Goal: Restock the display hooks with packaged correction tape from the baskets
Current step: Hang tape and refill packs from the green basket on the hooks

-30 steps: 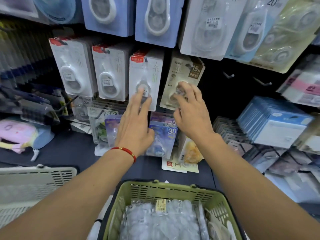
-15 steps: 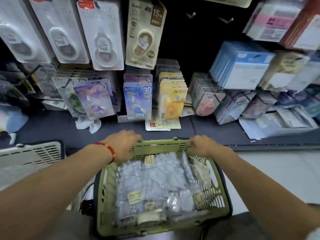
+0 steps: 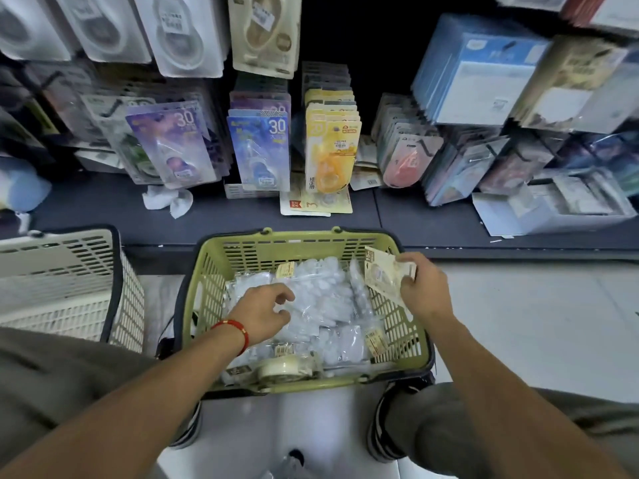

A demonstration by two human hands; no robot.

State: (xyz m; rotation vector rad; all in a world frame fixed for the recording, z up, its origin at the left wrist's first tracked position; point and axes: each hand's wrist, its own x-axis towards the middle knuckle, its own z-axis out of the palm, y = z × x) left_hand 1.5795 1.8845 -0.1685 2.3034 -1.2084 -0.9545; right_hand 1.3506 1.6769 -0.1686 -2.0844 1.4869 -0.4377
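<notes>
A green basket [image 3: 207, 299] stands on the floor in front of me, filled with clear bags of correction tape [image 3: 328, 305]. My left hand [image 3: 262, 314] reaches into it, fingers curled over the bags; a firm hold cannot be seen. My right hand [image 3: 423, 292] pinches a cream packaged correction tape [image 3: 380, 271] above the basket's right rim. Hanging packs on display hooks fill the wall above: white ones [image 3: 186, 32], a beige one [image 3: 264, 32], blue "30" packs [image 3: 261, 150] and yellow packs [image 3: 332, 146].
A white basket [image 3: 62, 285] stands at the left. A dark shelf ledge [image 3: 103, 209] runs in front of the display, with loose packs [image 3: 316, 202] lying on it. Blue boxed stock [image 3: 477, 70] hangs at upper right. My knees and shoes frame the green basket.
Both hands left the hanging packs, came down to the green basket's rim, then went in. My right hand now holds a cream pack; the view has tilted down.
</notes>
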